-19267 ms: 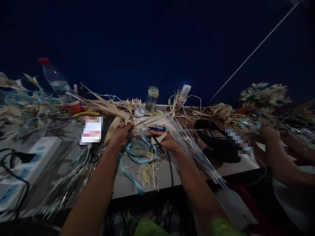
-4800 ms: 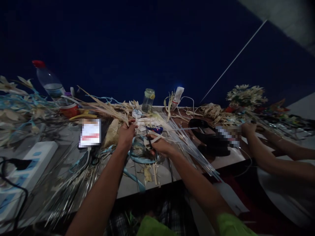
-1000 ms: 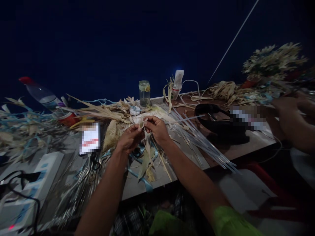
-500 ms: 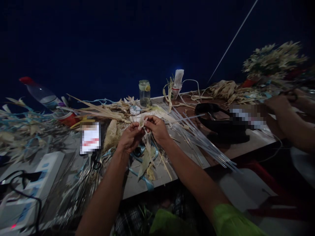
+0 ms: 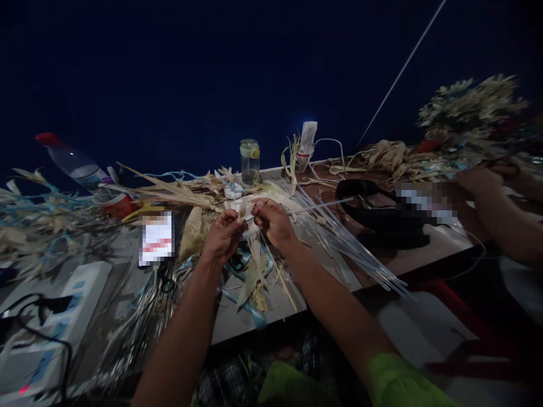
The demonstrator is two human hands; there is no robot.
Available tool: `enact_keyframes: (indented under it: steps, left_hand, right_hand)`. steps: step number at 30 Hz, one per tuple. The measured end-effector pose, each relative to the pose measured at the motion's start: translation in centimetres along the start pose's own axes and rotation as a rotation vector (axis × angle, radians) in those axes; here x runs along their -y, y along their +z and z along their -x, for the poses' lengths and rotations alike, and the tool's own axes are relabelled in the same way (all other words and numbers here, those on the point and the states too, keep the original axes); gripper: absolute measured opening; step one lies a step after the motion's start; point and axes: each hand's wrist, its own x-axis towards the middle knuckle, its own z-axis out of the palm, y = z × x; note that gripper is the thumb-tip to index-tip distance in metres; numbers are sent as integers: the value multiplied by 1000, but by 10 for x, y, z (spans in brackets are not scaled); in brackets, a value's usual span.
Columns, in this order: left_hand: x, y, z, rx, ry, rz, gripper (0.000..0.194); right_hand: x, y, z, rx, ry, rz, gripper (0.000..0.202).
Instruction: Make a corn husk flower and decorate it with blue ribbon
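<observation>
My left hand (image 5: 224, 236) is closed in a pinch on a small pale piece of dried husk (image 5: 245, 210) over the middle of the table. Beside it, my right hand (image 5: 274, 224) also pinches, and a thin dark strand (image 5: 250, 219) runs between the fingertips of both hands. Its exact kind is too small to tell. Below the hands lie dried husk leaves (image 5: 253, 249) and a light blue ribbon (image 5: 254, 316). A tan, net-like piece (image 5: 193, 237) rests left of my left wrist.
Behind the hands stands a clear jar (image 5: 250, 161). Clear plastic sticks (image 5: 356, 249) and a black headband-shaped object (image 5: 377, 209) lie to the right, near another person's hand (image 5: 479, 181). At left are a phone (image 5: 156, 238), thin wires (image 5: 139, 311), a power strip (image 5: 72, 322) and a tilted bottle (image 5: 72, 161).
My fingertips have moved slightly apart, and the thin strand now shows between them. The right hand has shifted a little to the right.
</observation>
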Motion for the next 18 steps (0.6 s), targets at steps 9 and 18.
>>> enact_keyframes:
  steps: [9,18]
  left_hand:
    - [1,-3,-1,-1,-54,30,30]
    - [-13,-14,-4,-80,6,109,22]
  right_hand:
    - [-6,1,-1,-71,-19,90,26]
    - [-5,-16,-5,-56,-152,789,37]
